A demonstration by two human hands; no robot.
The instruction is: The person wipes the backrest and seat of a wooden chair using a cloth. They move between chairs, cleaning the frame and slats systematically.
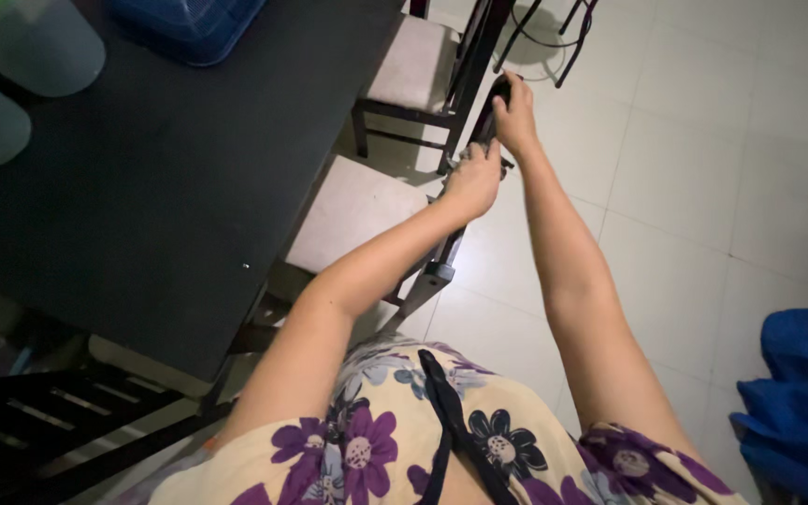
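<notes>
Both hands, left hand (475,178) and right hand (514,114), seemingly grip the chair backrest (484,117) beneath them.

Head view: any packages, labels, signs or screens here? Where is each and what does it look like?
No labels, signs or screens show.
Blue crate: table's far edge, ribbed blue plastic, cut off by the frame.
Pale containers: table's far left corner, rounded, whitish-green, blurred.
Both hands, left and right, grip a dark chair back.
</notes>
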